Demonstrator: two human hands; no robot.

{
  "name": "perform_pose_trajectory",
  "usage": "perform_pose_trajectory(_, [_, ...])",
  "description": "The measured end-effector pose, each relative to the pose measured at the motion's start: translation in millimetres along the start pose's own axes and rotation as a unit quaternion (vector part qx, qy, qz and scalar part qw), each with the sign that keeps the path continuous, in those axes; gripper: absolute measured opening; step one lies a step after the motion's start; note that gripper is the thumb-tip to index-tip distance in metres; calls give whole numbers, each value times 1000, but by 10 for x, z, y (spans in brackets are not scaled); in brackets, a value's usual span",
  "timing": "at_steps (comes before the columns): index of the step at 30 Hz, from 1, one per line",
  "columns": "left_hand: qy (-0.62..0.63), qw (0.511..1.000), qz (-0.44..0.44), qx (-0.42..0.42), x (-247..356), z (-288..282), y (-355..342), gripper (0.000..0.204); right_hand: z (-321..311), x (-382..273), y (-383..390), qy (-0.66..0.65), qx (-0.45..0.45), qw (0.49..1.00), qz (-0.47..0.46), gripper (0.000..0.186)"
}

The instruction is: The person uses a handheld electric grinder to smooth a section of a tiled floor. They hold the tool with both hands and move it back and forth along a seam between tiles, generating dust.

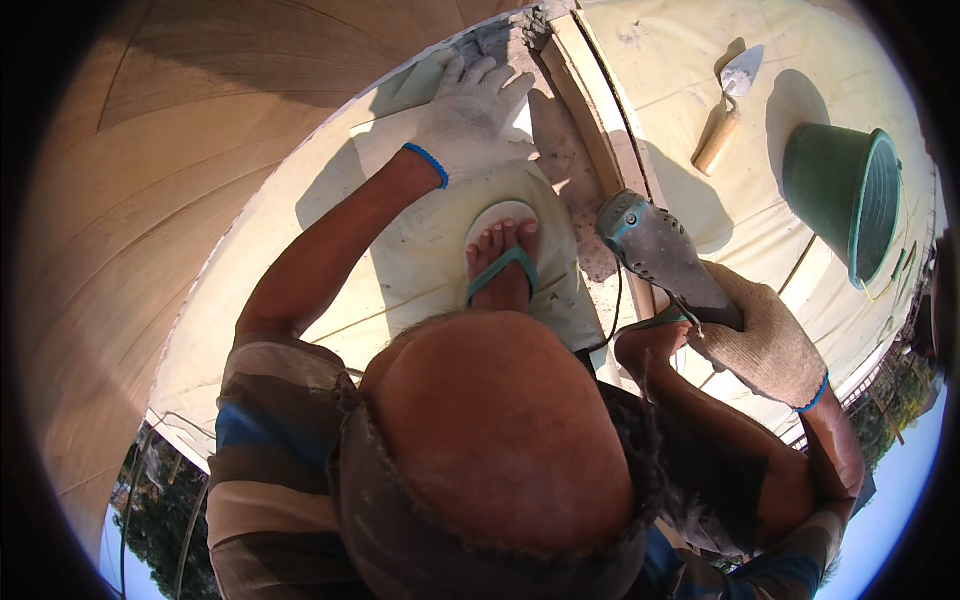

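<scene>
My left hand (468,118), in a pale knit glove with a blue cuff, lies with fingers spread on the cream covering near a crumbly grey edge (532,30). My right hand (755,335), also gloved, grips a grey handheld power tool (672,265) with a teal-trimmed head and a black cord. The tool's head is over a long pale wooden strip (590,90) beside a dusty grey band. Between my hands, my sandalled foot (500,262) stands on the cream covering; my other leg is bent beside the tool.
A trowel with a wooden handle (718,140) lies at upper right, near a green bucket (820,185) on the cream covering (680,60). A large curved, tan-panelled surface (130,190) rises along the left. Trees (150,510) and sky show beyond the lower edges.
</scene>
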State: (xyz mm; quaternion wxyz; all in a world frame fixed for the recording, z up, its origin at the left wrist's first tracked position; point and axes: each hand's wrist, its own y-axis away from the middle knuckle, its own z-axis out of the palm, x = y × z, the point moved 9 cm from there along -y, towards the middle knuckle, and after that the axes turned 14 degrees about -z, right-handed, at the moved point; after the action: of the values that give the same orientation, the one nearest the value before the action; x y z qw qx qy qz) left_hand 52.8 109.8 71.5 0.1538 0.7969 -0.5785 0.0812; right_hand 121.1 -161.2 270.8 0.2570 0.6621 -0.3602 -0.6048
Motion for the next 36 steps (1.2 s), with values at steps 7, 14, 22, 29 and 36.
perform_pose_trajectory(7, [-41, 978, 51, -199, -12, 124, -29, 71, -17, 54, 54, 9, -1, 1000, 21, 65])
perform_pose_trajectory(14, [24, 988, 138, -67, -140, -14, 105, 59, -23, 46, 56, 10, -9, 1000, 10, 65])
perform_pose_trajectory(22, [577, 587, -381, -421, 511, 723, 838, 61, -24, 7, 49, -1, 9, 998, 56, 60])
perform_pose_trajectory(29, [832, 109, -346, -419, 1482, 1030, 1130, 81, 159, -136, 80, 43, 26, 995, -81, 72])
perform_pose_trajectory(36, [826, 447, -240, -246, 1304, 974, 522, 63, -80, -13, 381, 31, 76, 980, -182, 48])
